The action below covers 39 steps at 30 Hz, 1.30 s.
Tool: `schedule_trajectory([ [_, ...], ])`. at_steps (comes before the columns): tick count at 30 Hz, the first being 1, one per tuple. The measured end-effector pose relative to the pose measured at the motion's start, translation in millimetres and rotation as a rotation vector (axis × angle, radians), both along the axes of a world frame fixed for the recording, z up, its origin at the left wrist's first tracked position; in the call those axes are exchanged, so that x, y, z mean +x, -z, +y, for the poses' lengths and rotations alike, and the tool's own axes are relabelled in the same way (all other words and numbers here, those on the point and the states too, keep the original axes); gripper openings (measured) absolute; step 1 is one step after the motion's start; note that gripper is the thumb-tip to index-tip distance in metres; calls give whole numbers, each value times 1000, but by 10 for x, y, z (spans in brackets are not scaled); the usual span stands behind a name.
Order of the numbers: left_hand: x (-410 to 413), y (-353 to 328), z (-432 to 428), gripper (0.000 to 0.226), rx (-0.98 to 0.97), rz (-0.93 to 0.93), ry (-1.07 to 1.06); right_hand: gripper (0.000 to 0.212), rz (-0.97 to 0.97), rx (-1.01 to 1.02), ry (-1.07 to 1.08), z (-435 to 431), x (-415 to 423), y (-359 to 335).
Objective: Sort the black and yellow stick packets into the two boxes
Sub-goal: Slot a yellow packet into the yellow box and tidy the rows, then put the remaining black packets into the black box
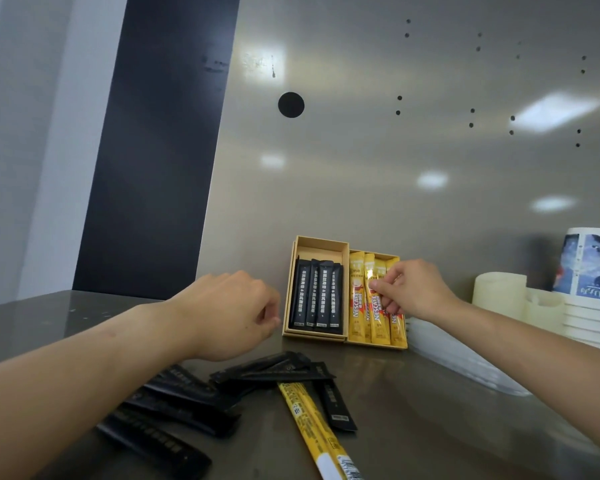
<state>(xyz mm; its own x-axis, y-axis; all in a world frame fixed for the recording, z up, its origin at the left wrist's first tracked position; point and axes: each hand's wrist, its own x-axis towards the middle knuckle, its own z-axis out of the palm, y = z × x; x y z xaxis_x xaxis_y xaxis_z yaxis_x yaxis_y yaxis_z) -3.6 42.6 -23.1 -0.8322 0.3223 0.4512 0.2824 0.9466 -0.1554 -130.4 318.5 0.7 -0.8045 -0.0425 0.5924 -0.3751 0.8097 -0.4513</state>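
Black stick packets (pixel 173 403) lie loose on the counter (pixel 412 427) closest in, a scattered heap beneath the left forearm and spilling out to its right. Just right of that heap, between the two forearms, a long yellow stick (pixel 312 424) runs diagonally, its far end tucked against the black ones.

Further out, the left hand (pixel 236 313) hovers above the pile, back facing up, fingers curled in with nothing showing in them. The hands are apart, with both boxes between and beyond them.

Right beside the left hand's knuckles sits the left box (pixel 321 244), with a row of boxed black packets (pixel 315 296) lying side by side, lengthwise. Touching it on the far side from that hand is the right box (pixel 378 344), and there's the right hand (pixel 416 292) over it, thumb and fingers pinching a yellow packet (pixel 373 306) that lies among the other boxed yellow packets (pixel 357 299).

Past the right wrist, a pale tub (pixel 499 289) and a stack of paper cups (pixel 589 271). Behind everything, a metal wall panel (pixel 360 150).
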Motion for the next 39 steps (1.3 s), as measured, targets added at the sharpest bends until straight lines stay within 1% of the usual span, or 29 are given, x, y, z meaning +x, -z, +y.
schedule_trajectory([
  [5,28,-31,-52,25,37,-51,-22,38,80,167,86,-62,186,-42],
  [7,17,-45,-112,24,74,-78,-24,28,135,223,51,-143,365,-63],
  [9,4,-68,-162,24,111,-91,-25,14,183,274,-78,-314,615,-22],
  [11,-13,-87,-197,23,137,-80,-29,13,218,314,-275,-544,916,91],
  [13,-27,-99,-222,22,143,-68,-40,25,159,442,-450,-750,1174,251],
  [15,-41,-100,-241,22,142,-74,-36,44,79,607,-550,-889,1291,402],
  [16,-43,-98,-245,22,139,-80,-36,46,50,633,-592,-925,1304,456],
  [18,-49,-93,-253,21,141,-85,-41,41,19,593,-653,-924,1276,509],
  [22,-53,-80,-250,21,147,-90,-54,32,15,544,-647,-832,1239,492],
  [26,-28,-81,-213,22,155,-108,-47,39,2,575,-619,-838,1240,476],
  [31,-9,-71,-184,21,153,-108,-33,35,-73,633,-616,-827,1273,434],
  [39,-2,-72,-189,20,149,-107,-24,31,-58,574,-624,-818,1333,434],
])
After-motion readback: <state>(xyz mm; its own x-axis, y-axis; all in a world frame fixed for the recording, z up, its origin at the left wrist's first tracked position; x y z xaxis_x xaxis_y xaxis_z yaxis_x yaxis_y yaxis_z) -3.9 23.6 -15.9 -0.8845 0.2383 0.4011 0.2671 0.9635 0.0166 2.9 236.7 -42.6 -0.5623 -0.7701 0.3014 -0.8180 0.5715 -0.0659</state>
